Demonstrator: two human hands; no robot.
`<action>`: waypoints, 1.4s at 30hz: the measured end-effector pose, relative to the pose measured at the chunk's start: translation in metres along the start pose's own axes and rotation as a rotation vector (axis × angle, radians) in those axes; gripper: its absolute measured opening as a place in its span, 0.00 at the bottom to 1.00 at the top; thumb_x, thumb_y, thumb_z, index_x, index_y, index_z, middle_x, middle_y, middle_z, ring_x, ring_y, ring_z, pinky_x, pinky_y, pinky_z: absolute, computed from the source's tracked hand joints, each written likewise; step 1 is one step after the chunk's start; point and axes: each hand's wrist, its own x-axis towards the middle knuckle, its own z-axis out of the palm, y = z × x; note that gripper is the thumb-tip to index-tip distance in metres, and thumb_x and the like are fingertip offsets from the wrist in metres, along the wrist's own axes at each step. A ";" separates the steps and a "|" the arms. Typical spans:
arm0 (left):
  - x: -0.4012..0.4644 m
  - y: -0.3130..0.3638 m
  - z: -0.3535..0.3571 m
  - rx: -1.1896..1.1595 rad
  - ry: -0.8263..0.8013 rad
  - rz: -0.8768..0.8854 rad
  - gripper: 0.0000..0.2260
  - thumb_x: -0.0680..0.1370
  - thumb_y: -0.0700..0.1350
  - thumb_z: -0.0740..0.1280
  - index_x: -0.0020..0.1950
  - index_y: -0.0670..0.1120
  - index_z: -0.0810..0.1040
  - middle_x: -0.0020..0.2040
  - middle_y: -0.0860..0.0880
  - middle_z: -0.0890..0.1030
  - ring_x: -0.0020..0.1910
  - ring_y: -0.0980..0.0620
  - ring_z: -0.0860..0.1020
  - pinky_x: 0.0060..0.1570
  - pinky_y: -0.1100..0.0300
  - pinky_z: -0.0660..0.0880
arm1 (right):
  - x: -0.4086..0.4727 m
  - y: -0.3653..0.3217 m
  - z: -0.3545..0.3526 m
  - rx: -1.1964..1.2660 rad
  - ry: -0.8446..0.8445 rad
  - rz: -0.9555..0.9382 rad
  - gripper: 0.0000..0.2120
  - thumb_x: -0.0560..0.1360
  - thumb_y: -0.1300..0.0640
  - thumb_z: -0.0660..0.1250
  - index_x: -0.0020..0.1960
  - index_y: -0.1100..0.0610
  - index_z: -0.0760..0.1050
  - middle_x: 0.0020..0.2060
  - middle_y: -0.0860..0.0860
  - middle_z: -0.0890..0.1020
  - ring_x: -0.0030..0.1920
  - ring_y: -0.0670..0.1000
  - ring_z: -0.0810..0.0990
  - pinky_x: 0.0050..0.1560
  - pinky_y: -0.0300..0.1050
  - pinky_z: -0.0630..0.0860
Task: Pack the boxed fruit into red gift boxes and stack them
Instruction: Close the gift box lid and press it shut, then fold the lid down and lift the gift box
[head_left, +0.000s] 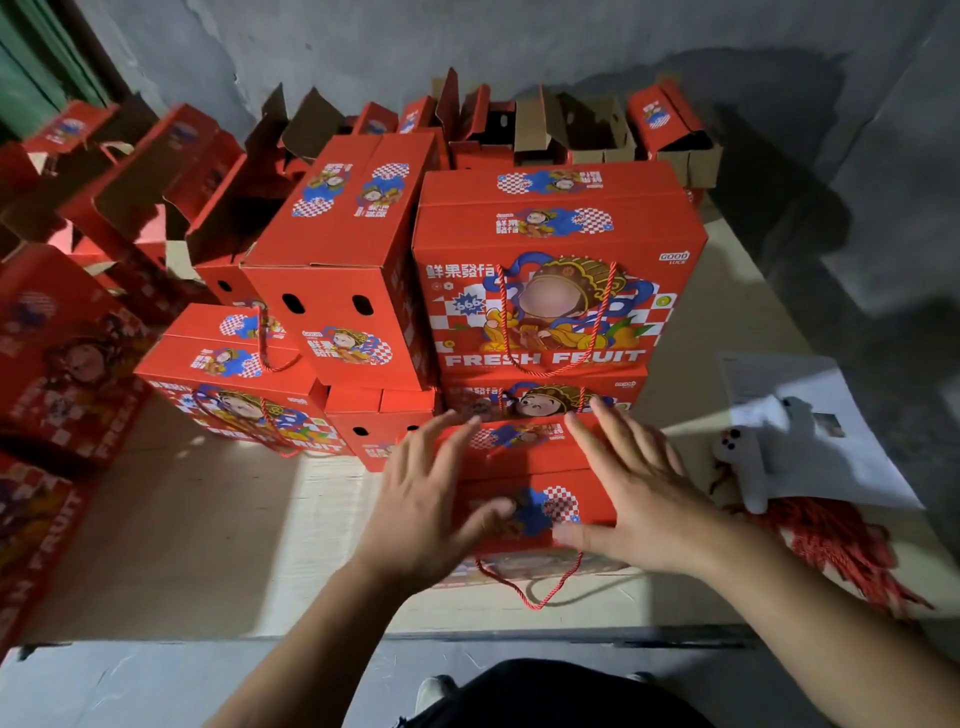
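resting flat on the lid of the nearest red gift box (524, 467), the left hand (431, 499) and right hand (639, 493) lie with fingers spread and straight, thumbs pointing inward over the printed top. this box sits on a pale cardboard sheet (208, 545), its red rope handle (535, 587) hanging down the near side. just beyond it, a closed gift box with "fresh fruit" lettering (556, 291) is stacked on another. more closed boxes stand to the left, and open-flapped empty boxes (545, 130) crowd the far side. on the right lie a white glove (753, 457), papers (810, 410) and a bundle of red cords (841, 545).
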 end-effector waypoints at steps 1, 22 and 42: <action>0.002 -0.002 -0.003 -0.033 0.112 -0.020 0.34 0.81 0.72 0.59 0.82 0.55 0.63 0.78 0.49 0.65 0.75 0.45 0.65 0.75 0.46 0.63 | -0.001 -0.001 -0.002 0.001 0.079 -0.004 0.51 0.69 0.17 0.52 0.80 0.37 0.31 0.80 0.42 0.30 0.79 0.45 0.27 0.77 0.54 0.38; 0.037 0.001 -0.009 0.364 -0.118 -0.189 0.47 0.64 0.89 0.46 0.55 0.54 0.82 0.48 0.51 0.86 0.48 0.42 0.84 0.47 0.50 0.75 | -0.028 -0.058 0.056 0.760 0.428 0.584 0.59 0.69 0.47 0.81 0.83 0.53 0.41 0.81 0.64 0.47 0.81 0.57 0.43 0.80 0.58 0.48; -0.011 0.055 -0.019 -0.262 -0.461 -0.430 0.26 0.79 0.63 0.70 0.74 0.57 0.69 0.49 0.52 0.87 0.45 0.49 0.86 0.43 0.53 0.82 | 0.059 -0.070 -0.003 0.263 -0.101 -0.045 0.34 0.80 0.40 0.63 0.82 0.41 0.55 0.83 0.42 0.51 0.83 0.52 0.49 0.81 0.57 0.53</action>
